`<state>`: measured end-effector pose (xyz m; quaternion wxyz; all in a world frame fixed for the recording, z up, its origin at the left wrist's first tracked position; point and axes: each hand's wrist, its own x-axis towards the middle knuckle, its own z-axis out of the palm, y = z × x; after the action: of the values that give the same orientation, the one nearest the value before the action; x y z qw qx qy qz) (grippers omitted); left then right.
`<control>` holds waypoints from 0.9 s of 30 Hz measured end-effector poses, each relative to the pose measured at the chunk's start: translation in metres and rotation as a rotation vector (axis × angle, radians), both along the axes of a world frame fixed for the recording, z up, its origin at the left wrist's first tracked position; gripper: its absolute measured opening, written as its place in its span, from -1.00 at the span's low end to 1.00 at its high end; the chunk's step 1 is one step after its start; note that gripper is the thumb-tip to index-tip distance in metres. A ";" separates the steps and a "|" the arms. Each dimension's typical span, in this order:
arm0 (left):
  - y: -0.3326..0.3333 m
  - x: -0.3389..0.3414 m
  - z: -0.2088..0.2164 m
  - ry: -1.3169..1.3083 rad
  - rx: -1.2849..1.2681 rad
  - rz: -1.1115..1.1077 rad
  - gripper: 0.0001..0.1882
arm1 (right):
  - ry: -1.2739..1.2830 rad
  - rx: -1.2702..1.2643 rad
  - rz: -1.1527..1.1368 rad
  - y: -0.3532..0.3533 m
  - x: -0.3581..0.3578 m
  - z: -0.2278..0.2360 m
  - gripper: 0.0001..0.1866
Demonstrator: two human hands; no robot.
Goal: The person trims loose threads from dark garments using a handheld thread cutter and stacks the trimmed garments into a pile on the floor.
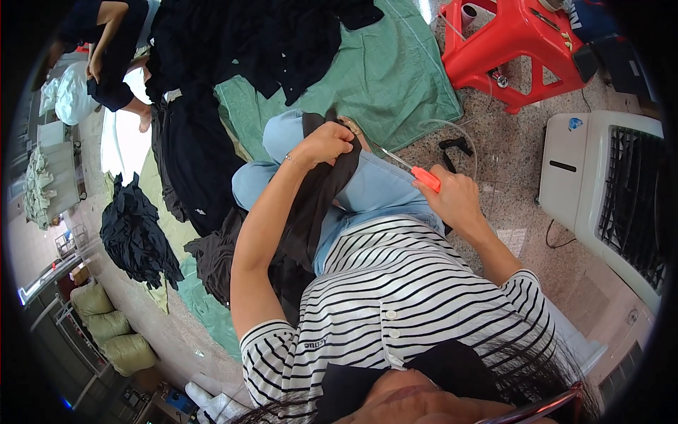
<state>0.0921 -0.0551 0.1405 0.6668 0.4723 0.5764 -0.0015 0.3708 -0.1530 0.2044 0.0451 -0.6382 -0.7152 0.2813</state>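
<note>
My left hand [325, 145] is closed on a dark brown-black garment [337, 180] that drapes across my lap, its fingers pinching a fold near my knee. My right hand [453, 198] grips a tool with an orange-red handle [426, 178] and a thin metal shaft. The shaft points up and left toward the cloth and ends a little to the right of it. Its fine tip is too small to make out. Light blue jeans [385, 180] lie under the garment.
Dark garments are heaped [247, 42] on a green sheet [395, 78], and more lie to my left. A red plastic stool [505, 49] holding small tools stands at far right. A white air cooler [575, 159] is to my right. Another person [113, 53] is at far left.
</note>
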 end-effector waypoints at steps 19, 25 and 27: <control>-0.040 0.050 0.002 0.606 0.825 -0.589 -0.68 | -0.009 0.107 -0.171 0.038 0.011 -0.015 -0.60; -0.121 -0.068 0.109 0.051 1.054 0.512 -0.44 | 0.125 0.197 -0.107 0.045 0.033 -0.050 -0.60; -0.182 -0.143 0.155 0.273 0.907 0.955 -0.70 | 0.132 0.298 0.025 0.060 0.029 -0.059 -0.58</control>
<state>-0.0513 -0.2369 0.2958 0.2512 0.3943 0.7448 0.4761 0.3997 -0.0932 0.1452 0.1828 -0.5958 -0.7522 0.2139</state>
